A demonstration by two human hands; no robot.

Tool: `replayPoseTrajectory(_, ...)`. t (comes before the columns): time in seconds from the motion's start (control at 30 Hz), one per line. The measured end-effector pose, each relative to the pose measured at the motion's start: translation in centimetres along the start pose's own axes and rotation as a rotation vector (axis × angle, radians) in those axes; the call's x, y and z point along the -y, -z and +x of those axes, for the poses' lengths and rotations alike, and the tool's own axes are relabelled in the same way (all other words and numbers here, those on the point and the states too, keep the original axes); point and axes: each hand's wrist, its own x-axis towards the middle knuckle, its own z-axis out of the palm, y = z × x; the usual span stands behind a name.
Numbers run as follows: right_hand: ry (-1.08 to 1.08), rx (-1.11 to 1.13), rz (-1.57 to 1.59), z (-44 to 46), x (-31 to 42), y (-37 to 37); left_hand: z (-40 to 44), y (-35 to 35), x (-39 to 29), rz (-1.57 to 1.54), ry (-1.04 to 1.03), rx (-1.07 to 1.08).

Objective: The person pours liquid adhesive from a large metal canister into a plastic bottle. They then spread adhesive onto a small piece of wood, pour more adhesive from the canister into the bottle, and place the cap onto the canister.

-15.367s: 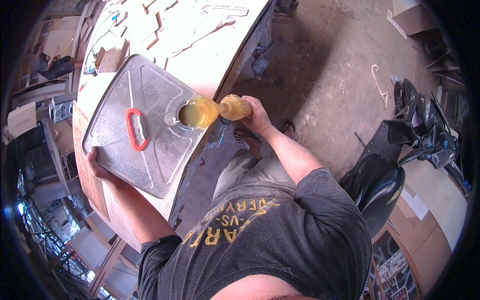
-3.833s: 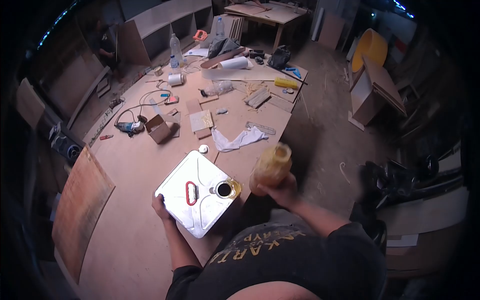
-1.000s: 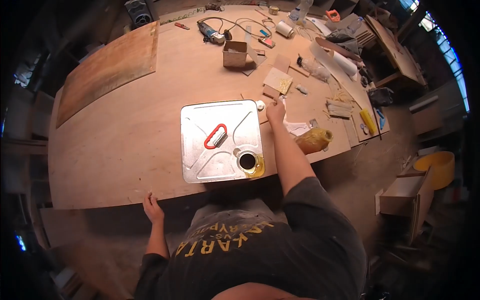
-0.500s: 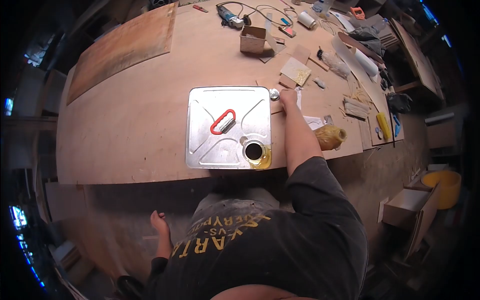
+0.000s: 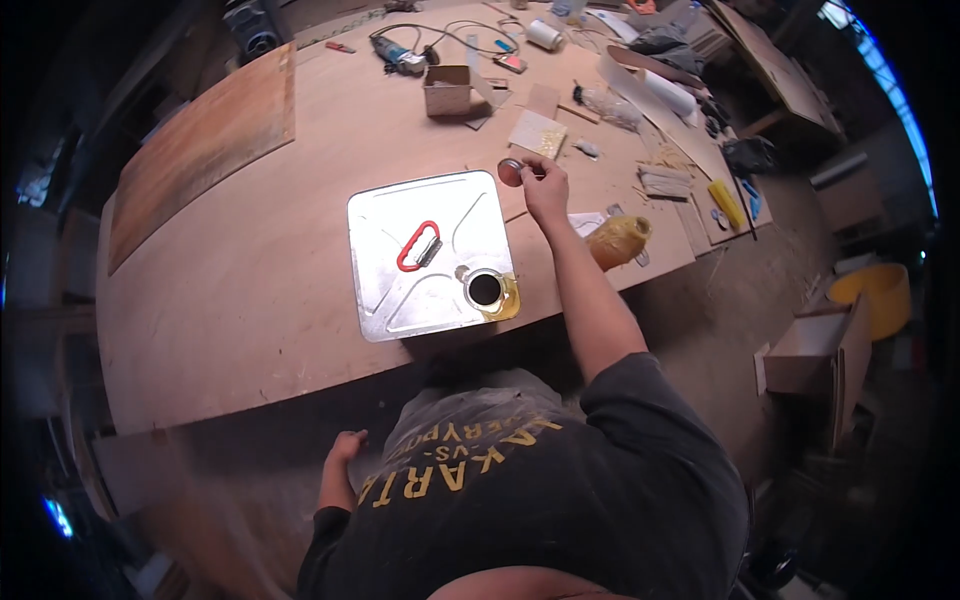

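Observation:
A square metal can (image 5: 390, 285) with a red handle (image 5: 419, 246) stands near the table's front edge. Its round opening (image 5: 485, 289) is uncovered, with yellow liquid smeared around it. Beyond the can's far right corner, my right hand (image 5: 545, 188) pinches a small round cap (image 5: 511, 172) by its edge. Right of that forearm stands a yellowish bottle (image 5: 618, 240), its mouth open. My left hand (image 5: 348, 445) hangs low in front of the table, away from the can, its fingers curled; whether anything is in them is too small to tell.
A cardboard box (image 5: 449, 91), a corded power tool (image 5: 401, 56) and a glue-spotted board (image 5: 537, 134) lie farther back on the table (image 5: 230, 300). At the left is a reddish wood sheet (image 5: 205, 150). A yellow roll (image 5: 733, 203) lies at the right.
The bottle, earlier held in my right hand, now stands on the table. My right hand has lifted the cap off the tabletop. My left hand has left the can and dropped lower.

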Motion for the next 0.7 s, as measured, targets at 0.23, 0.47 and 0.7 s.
replayPoseTrajectory(0.23, 0.405, 0.215, -0.019, -10.3, 12.4, 9.8, 1.0, 0.9, -5.5, 0.161, 0.207, 0.293)
replayPoseTrajectory(0.47, 0.824, 0.42, -0.298, -17.6, 12.8, 10.0, 7.4, 0.1, -9.0, 0.382, 0.004, 0.484)
replayPoseTrajectory(0.7, 0.706, 0.615, -0.549, -18.6, 13.5, 11.2, 6.9, -0.3, -14.5, 0.469, 0.071, 0.449)
